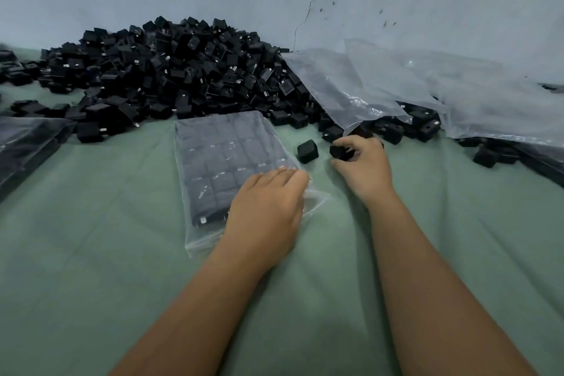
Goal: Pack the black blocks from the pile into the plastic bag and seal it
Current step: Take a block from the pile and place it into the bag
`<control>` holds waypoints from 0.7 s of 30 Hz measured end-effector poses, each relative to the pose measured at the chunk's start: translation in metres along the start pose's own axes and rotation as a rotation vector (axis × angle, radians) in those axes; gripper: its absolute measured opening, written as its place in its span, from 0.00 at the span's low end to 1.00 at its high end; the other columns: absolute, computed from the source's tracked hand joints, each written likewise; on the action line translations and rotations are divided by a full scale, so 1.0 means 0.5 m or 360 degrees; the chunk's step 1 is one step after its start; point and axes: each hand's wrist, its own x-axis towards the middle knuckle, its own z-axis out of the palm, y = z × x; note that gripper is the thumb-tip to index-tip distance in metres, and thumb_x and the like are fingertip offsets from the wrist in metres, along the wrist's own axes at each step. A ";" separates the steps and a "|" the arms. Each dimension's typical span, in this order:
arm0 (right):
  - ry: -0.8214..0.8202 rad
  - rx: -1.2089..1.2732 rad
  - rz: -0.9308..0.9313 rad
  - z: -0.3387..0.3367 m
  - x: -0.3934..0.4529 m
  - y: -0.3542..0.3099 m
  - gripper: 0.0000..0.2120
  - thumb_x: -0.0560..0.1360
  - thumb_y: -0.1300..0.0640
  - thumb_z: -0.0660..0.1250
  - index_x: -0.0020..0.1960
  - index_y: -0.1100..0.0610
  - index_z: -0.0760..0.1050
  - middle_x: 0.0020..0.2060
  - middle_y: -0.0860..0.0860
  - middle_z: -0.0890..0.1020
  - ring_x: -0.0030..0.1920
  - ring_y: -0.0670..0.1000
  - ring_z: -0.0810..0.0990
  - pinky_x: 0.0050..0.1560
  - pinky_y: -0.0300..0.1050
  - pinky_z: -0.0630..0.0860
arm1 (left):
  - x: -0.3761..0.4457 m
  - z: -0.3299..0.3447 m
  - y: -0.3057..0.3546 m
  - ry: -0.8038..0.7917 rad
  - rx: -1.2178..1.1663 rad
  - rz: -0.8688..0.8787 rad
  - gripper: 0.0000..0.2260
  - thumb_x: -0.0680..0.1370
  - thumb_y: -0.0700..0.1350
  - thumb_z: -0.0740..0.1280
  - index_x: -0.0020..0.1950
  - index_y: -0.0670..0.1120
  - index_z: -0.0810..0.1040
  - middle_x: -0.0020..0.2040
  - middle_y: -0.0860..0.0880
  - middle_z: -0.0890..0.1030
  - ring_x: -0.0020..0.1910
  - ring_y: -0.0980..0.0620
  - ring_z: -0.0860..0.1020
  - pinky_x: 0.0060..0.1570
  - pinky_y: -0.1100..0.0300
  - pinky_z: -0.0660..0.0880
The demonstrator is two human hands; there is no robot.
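Left hand (268,207) covers the lower right corner of the plastic bag (225,162); bag mouth under the palm not visible, sealed or not can't tell. Blocks inside the bag read only as hazy dark squares through the film. Right hand (364,166) hides most of the black block (339,151) it grips; fingertips tucked out of sight behind it. Loose bags (381,85) at right drape over part of the pile (171,70), blocks beneath only half seen. Packed bag (27,146) at left edge cut off by the frame. Another at the right edge (543,159) also cut off. Both forearms run out of the bottom edge.
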 end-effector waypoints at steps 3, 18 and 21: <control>0.0038 0.0169 0.0086 -0.001 -0.034 -0.006 0.26 0.67 0.59 0.74 0.61 0.43 0.73 0.52 0.47 0.74 0.42 0.45 0.77 0.43 0.36 0.73 | -0.007 0.000 -0.001 -0.0025 0.0015 0.0009 0.04 0.78 0.41 0.63 0.52 0.47 0.73 0.57 0.48 0.80 0.63 0.46 0.75 0.58 0.54 0.67; 0.0101 0.0345 -0.0390 0.014 -0.231 -0.144 0.18 0.66 0.57 0.65 0.56 0.48 0.72 0.48 0.43 0.75 0.46 0.41 0.75 0.46 0.28 0.69 | -0.081 -0.072 -0.088 0.0097 -0.0170 -0.0190 0.13 0.76 0.51 0.67 0.59 0.50 0.81 0.59 0.53 0.81 0.61 0.51 0.77 0.61 0.55 0.70; -0.0087 0.0215 -0.0520 0.031 -0.267 -0.172 0.15 0.64 0.53 0.64 0.49 0.45 0.65 0.42 0.42 0.75 0.42 0.46 0.74 0.41 0.43 0.72 | -0.075 -0.072 -0.080 0.0382 -0.0583 -0.0506 0.07 0.77 0.47 0.71 0.54 0.51 0.83 0.50 0.55 0.82 0.53 0.54 0.78 0.55 0.61 0.72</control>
